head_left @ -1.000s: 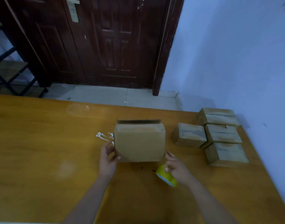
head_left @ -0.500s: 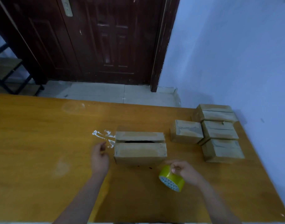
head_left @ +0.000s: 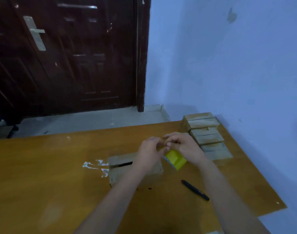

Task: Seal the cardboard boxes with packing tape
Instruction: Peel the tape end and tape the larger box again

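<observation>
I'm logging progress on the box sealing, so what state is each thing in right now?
Box in front: flaps folded down, dark gap between them, no tape seen on it.
Tape roll: lifted over the box, held in both hands.
Left hand: fingers curled at the roll.
Right hand: fingers curled on the roll.
Stacked boxes: closed, by the wall.
Pen: lying flat on the table.
Door: closed.

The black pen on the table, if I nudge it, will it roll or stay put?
The black pen looks round and slim, so it would probably roll sideways. It lies loose on the smooth table, so it likely slides easily. It seems light.
</observation>
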The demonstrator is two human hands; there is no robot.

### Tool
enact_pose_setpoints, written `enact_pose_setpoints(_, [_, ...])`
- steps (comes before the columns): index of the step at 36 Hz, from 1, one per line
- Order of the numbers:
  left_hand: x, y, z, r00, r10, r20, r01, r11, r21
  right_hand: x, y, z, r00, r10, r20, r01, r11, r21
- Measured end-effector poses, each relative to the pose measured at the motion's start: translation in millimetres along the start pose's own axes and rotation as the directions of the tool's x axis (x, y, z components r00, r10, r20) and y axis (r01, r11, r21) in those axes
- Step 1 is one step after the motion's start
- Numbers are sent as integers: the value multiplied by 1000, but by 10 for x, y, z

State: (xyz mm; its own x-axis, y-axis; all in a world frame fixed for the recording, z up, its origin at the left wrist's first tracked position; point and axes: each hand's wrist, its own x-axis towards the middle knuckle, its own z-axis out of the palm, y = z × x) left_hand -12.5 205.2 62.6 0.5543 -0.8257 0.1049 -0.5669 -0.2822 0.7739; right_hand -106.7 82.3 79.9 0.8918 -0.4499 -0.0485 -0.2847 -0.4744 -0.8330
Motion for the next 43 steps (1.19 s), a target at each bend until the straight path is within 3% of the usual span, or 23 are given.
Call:
enact_pose_setpoints(8, [143, 99, -170, 988, -111, -104, 95, 985, -145, 37, -147, -18, 966, -110, -236, 100, 994, -51])
enact_pose_setpoints(13, [333, 78, -271, 975, -216, -45, 195, 939, -283, 49, -249, -28, 974, 11, -224, 1, 999, 54])
enact_pose_setpoints(15, [402, 120, -343, 952, -305, -22, 271, 875, -402, 25, -308, -83, 972, 61, -228, -28, 989, 144])
enact_pose_setpoints(19, [438, 246, -452, 903, -427, 53, 369, 705, -606, -92, -403, -245, 979, -3, -204, 75, 935, 346])
enact_pose_setpoints(23, [450, 314, -533, 870, -470, 147, 433, 587, -684, -136, -416, -351, 972, -116, -206, 200, 868, 455])
enact_pose_setpoints(28, [403, 420, -663, 865, -452, 217, 446, 493, -747, -106, -415, -395, 962, -150, -228, 261, 750, 608])
enact_pose_setpoints(36, [337, 277, -818, 891, -454, -22, 303, 629, -716, 97, -484, -303, 986, -115, -117, 161, 821, 549])
enact_pose_setpoints(40, [277, 128, -819, 869, -491, -63, 281, 594, -754, 182, -540, -274, 995, -102, -7, 96, 902, 421])
enact_pose_setpoints(43, [259, -63, -921, 828, -552, -96, 267, 540, -798, 205, -540, -256, 994, -42, 102, 24, 985, 174])
